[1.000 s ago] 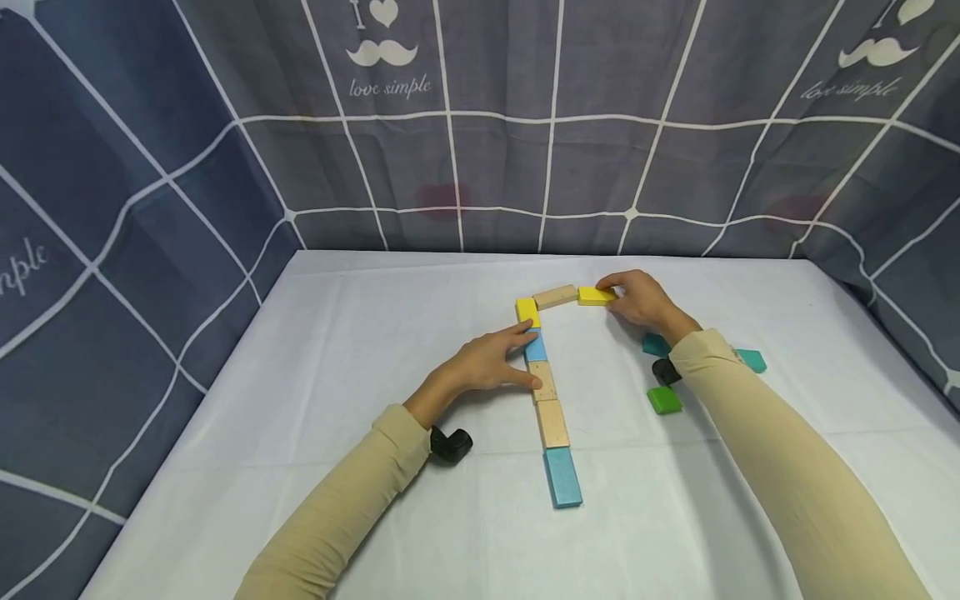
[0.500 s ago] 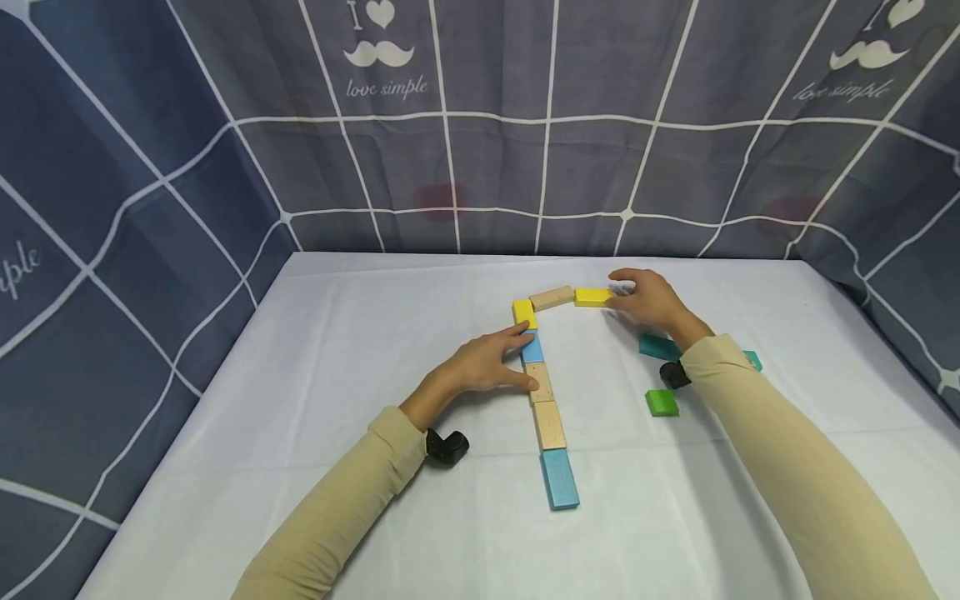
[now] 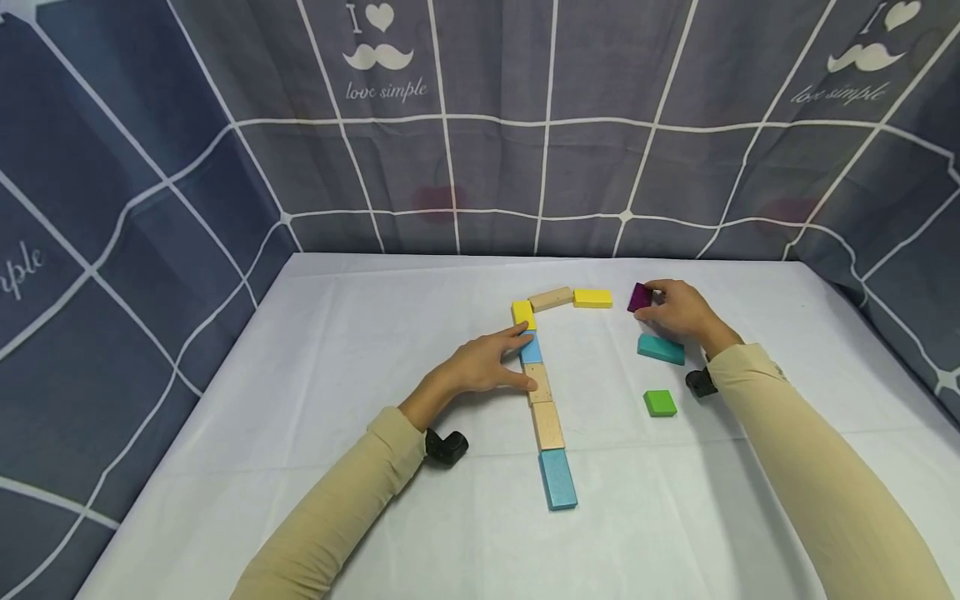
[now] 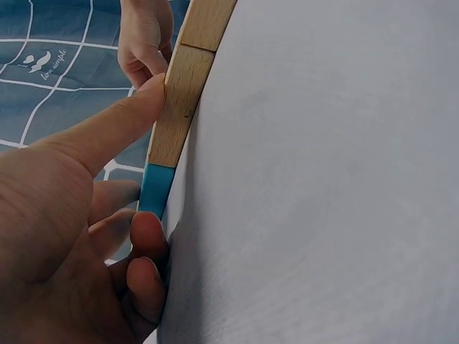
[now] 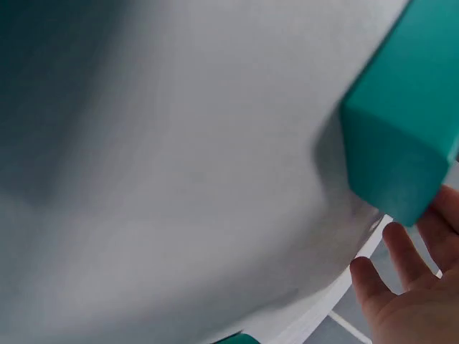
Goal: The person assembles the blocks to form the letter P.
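1. Head view, left side: left hand (image 3: 480, 362) lies alongside a column of flat rectangular blocks on the white cloth-covered table (image 3: 360, 333). Fingers extended, thumb spread well away from them; nothing gripped. Fingertips rest at a light-blue block (image 3: 532, 353), thumb at a plain wooden block (image 3: 540, 392).
2. Head view, column: far end is a yellow block (image 3: 522, 312); then light-blue, wooden, a second wooden block (image 3: 548, 426), and a larger blue block (image 3: 558, 480) at the near end. From the far end an angled wooden block (image 3: 551, 298) leads right to another yellow block (image 3: 592, 298).
3. Head view, right side: right hand (image 3: 678, 308) pinches a dark purple block (image 3: 639, 297) between thumb and fingers, barely parted. Purple sits tilted, just right of the yellow one with a gap. Can't tell whether it touches the table. Nearer the person: a teal block (image 3: 661, 349), then a short green block (image 3: 661, 403).
4. Left wrist view: thumb tip meets the wooden block's edge; other fingers loosely bent by the light-blue block.
5. Right wrist view: teal block looms large, partly covering the fingers; their grip can't be told from here.
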Demonstrator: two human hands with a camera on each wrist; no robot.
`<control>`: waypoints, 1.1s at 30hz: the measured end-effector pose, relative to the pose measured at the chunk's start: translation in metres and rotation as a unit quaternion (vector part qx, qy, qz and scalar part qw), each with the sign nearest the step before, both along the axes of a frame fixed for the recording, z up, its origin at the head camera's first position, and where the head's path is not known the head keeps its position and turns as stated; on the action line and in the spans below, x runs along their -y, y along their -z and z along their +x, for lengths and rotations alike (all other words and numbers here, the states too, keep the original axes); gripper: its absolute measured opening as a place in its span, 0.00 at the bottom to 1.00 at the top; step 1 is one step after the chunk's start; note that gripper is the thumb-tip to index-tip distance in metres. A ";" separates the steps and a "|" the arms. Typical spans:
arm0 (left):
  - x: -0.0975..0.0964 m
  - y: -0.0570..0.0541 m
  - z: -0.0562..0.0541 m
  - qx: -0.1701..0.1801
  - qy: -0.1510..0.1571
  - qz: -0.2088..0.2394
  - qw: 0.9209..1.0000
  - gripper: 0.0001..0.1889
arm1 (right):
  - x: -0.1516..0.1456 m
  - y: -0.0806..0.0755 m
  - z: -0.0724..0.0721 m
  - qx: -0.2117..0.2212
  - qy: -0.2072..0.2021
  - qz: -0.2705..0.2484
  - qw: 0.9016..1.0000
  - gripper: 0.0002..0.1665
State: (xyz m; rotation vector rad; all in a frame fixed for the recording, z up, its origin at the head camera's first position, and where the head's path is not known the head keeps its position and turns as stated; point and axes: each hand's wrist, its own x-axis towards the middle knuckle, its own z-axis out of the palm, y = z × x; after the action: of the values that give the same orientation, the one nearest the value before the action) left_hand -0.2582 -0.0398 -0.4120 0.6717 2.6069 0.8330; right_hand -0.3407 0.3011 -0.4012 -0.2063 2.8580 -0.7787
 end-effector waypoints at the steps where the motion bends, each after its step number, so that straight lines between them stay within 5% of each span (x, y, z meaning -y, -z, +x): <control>1: 0.000 0.000 0.000 0.000 0.000 0.000 1.000 0.45 | -0.001 0.000 -0.001 -0.001 -0.001 0.001 1.000 0.40; 8: -0.001 0.000 0.000 0.001 -0.001 0.002 1.000 0.44 | -0.001 -0.004 0.003 0.014 -0.005 0.007 1.000 0.40; 16: -0.001 0.001 -0.001 -0.003 -0.001 0.001 1.000 0.44 | 0.006 -0.013 0.016 0.035 -0.068 -0.004 0.997 0.38; 33: 0.000 0.002 -0.001 0.000 -0.005 0.006 1.000 0.45 | 0.009 -0.006 0.022 0.008 -0.102 -0.008 0.995 0.34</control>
State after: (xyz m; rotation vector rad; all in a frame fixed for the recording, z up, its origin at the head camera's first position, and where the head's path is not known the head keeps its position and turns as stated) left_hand -0.2595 -0.0396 -0.4143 0.6619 2.6105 0.8515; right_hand -0.3186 0.2925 -0.3949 -0.4847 2.7602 -0.7567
